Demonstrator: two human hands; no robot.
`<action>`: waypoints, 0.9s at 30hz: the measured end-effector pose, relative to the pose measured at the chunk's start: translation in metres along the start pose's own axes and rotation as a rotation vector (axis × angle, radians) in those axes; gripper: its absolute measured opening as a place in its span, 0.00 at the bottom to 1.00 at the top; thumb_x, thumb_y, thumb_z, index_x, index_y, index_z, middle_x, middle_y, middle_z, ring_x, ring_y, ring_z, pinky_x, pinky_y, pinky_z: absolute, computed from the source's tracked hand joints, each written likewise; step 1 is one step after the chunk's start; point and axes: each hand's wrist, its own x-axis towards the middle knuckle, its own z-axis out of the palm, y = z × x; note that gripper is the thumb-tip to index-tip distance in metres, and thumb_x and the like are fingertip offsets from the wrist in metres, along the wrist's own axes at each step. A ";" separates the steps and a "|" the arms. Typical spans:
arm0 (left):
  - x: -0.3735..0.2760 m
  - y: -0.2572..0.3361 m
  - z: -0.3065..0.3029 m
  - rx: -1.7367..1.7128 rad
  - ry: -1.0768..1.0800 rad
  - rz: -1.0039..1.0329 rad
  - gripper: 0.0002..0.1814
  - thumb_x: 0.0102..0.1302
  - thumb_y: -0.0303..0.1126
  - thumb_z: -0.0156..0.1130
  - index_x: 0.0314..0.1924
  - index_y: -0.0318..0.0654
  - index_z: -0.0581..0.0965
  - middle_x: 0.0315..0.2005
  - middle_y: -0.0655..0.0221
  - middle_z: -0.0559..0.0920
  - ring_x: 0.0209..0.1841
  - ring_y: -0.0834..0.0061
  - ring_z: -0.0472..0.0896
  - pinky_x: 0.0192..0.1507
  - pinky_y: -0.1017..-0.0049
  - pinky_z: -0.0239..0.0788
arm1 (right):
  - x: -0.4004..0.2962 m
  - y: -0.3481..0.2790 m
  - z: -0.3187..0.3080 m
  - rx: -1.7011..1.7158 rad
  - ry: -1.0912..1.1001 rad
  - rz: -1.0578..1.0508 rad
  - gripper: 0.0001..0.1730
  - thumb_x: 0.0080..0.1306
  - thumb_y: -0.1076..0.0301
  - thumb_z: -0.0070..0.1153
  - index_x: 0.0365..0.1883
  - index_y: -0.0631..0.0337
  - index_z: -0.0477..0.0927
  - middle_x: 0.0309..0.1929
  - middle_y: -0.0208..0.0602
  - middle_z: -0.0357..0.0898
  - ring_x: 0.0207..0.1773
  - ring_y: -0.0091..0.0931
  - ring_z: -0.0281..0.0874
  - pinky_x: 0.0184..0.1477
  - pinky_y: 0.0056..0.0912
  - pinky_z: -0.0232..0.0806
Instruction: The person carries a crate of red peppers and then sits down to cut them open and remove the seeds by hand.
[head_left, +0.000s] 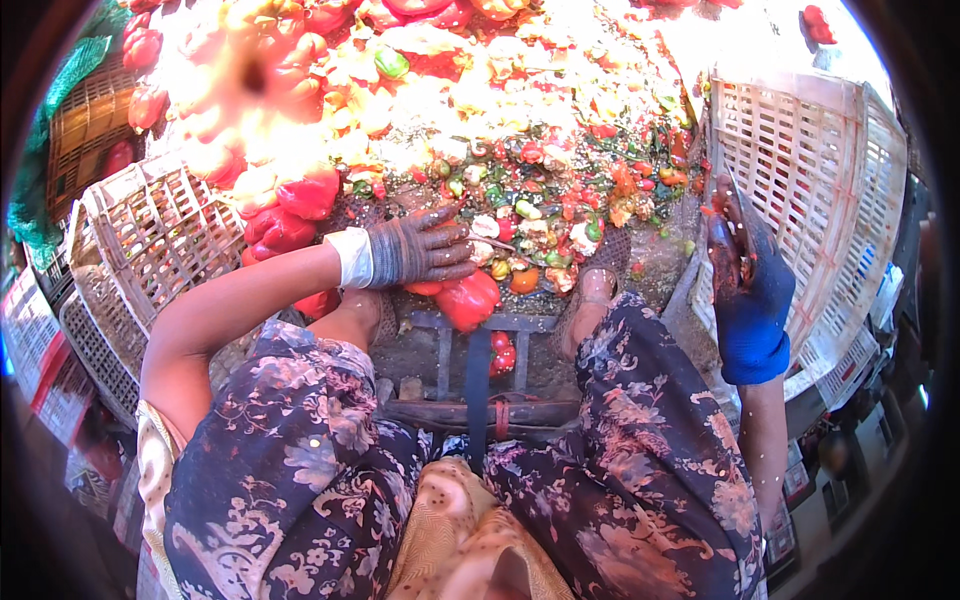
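Note:
My left hand (420, 249), in a dirty grey striped glove with a white cuff, lies palm down with straight, slightly spread fingers over red bell peppers (469, 301). Its palm is hidden, and the peppers show on both sides of it. Away to the right, beside a white plastic crate (784, 172), my right hand (750, 289) wears a blue glove stained dark at the fingers. A thin blade (736, 193), apparently of a small knife, sticks up past those fingers; its handle is hidden. Between my feet lie cut pepper cores and scraps (559, 232) with scattered seeds.
Whole red bell peppers (281, 225) are heaped at the left, partly washed out by glare. Another plastic crate (161, 225) leans there, near green netting (79, 71). Below my hands are a low frame with bars (442, 360) and a dark strap (477, 397).

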 end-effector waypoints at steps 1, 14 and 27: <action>0.002 0.001 0.000 -0.004 -0.011 -0.032 0.32 0.57 0.37 0.50 0.65 0.51 0.63 0.58 0.68 0.70 0.61 0.66 0.68 0.65 0.49 0.56 | 0.010 -0.009 0.014 0.078 -0.013 0.067 0.22 0.65 0.77 0.54 0.58 0.61 0.73 0.53 0.42 0.78 0.54 0.31 0.77 0.51 0.31 0.70; 0.022 0.001 -0.037 -0.553 -0.418 -0.497 0.44 0.39 0.43 0.70 0.59 0.38 0.68 0.55 0.59 0.72 0.60 0.59 0.68 0.62 0.60 0.58 | 0.022 -0.016 0.132 0.631 -0.307 0.421 0.18 0.63 0.68 0.60 0.51 0.61 0.78 0.38 0.49 0.82 0.39 0.31 0.83 0.40 0.31 0.73; 0.048 -0.005 -0.032 -0.557 -0.751 -0.469 0.44 0.40 0.48 0.70 0.56 0.32 0.68 0.45 0.56 0.78 0.50 0.56 0.77 0.53 0.61 0.67 | 0.015 -0.014 0.156 0.596 -0.294 0.302 0.17 0.66 0.71 0.56 0.53 0.61 0.77 0.38 0.33 0.82 0.34 0.16 0.76 0.37 0.23 0.71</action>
